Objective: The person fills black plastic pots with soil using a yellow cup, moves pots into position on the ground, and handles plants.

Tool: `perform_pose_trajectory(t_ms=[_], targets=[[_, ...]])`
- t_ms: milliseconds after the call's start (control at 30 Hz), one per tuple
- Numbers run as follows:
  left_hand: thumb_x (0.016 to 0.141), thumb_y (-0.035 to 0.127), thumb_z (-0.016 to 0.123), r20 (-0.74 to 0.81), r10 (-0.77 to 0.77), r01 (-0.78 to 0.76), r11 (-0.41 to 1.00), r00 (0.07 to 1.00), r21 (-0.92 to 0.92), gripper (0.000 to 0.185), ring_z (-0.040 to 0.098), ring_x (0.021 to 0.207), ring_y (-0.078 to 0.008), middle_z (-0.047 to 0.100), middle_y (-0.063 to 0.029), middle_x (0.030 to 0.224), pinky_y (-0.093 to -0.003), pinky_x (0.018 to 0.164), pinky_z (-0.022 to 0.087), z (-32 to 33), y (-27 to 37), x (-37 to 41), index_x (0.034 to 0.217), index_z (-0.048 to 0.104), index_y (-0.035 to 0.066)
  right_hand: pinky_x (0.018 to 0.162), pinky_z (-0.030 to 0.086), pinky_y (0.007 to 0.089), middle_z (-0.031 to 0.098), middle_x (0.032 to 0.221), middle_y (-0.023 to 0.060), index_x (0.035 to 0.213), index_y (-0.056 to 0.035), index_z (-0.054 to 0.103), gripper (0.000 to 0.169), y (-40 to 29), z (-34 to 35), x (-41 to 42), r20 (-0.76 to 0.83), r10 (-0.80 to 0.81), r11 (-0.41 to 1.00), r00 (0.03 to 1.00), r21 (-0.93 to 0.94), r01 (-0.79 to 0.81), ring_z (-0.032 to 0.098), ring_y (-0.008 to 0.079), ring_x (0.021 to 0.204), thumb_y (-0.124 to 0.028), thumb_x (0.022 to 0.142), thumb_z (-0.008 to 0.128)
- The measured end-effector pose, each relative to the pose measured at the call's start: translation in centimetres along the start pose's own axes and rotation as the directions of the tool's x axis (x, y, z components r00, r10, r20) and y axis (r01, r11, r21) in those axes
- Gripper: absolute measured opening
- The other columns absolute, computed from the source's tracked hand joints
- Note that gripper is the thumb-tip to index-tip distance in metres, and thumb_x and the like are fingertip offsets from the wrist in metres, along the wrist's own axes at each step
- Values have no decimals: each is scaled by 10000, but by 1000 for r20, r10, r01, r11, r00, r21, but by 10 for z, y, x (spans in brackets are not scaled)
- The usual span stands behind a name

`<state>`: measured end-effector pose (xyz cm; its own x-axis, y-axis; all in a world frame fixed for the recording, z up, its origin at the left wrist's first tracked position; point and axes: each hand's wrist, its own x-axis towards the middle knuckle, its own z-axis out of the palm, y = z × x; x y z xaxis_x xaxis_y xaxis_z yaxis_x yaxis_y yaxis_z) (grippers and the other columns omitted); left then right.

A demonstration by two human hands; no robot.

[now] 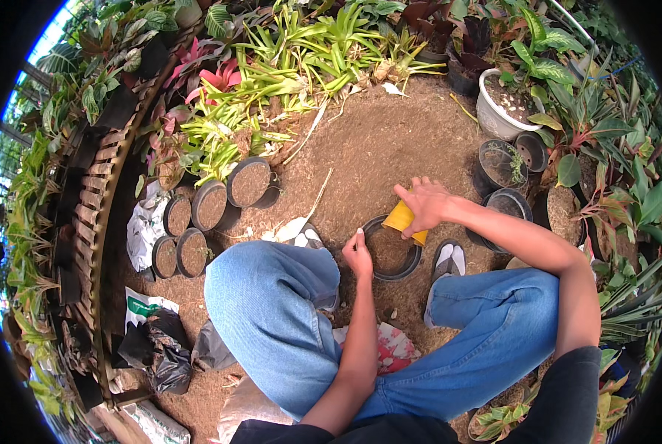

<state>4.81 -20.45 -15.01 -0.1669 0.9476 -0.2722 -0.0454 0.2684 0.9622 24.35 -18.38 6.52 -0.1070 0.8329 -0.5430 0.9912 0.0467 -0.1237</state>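
A round black plastic pot point(414, 267) stands on the ground between my feet, with brown soil point(392, 252) inside. My right hand point(424, 204) lies spread over a yellow plastic container point(398, 215) and holds it tilted across the pot's far right rim. The palm and fingers cover part of the container, and its contents cannot be made out. At the pot's left rim is my left hand point(359, 255), with its fingers curled and thumb raised. Whether these fingers pinch the rim or only rest beside it is hard to see.
Several soil-filled black pots point(210, 206) stand to the left, near a slatted wooden rack point(104, 161). Uprooted green plants point(308, 50) lie ahead. A white pot point(494, 114) and black pots point(497, 166) line the right side. Plastic bags point(167, 338) sit at lower left.
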Motion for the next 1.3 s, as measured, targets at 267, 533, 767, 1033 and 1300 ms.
perform_pose_trajectory(t_ms=[267,533,767,1033,1300], targets=[[997,259,641,-8,41,-41,999,999,13,322,405,702,-83,496,34,734,-293,644,328,-2,-21,11,845,663,-25,1052,429,503,505,1329,308,1548,-100,314,1161,-28,-3,-2,5,16,997,1000,-81,-16,467,493,1269,-666,659,804],[1000,251,640,-9,57,-56,998,998,28,376,334,672,-59,400,81,682,-284,590,279,-1,-8,6,741,619,-22,962,481,451,592,1193,263,1477,-94,426,1086,-49,-11,-6,-49,-23,950,999,-311,7,567,419,1136,-700,652,789],[1001,253,638,-16,51,-51,999,999,1,370,347,669,-64,419,74,680,-289,592,292,-2,-4,6,762,647,-29,892,512,430,613,1158,250,1436,-90,454,1072,-62,-22,-10,-40,-37,962,999,-272,25,596,392,1095,-712,633,800],[987,259,652,5,-14,13,1000,1000,20,331,430,688,-81,539,21,698,-299,642,369,-4,5,2,906,718,-55,892,532,416,575,1230,248,1455,-107,423,1081,-48,-26,-6,-42,50,978,998,-201,-57,570,393,1145,-676,627,824],[999,257,640,25,28,-28,1000,999,-7,351,319,612,-56,400,76,640,-279,553,260,-3,0,3,826,712,-41,960,503,431,504,1303,228,1461,-132,405,1080,-14,-37,8,-208,243,925,948,-246,-291,485,388,1223,-623,610,853]])
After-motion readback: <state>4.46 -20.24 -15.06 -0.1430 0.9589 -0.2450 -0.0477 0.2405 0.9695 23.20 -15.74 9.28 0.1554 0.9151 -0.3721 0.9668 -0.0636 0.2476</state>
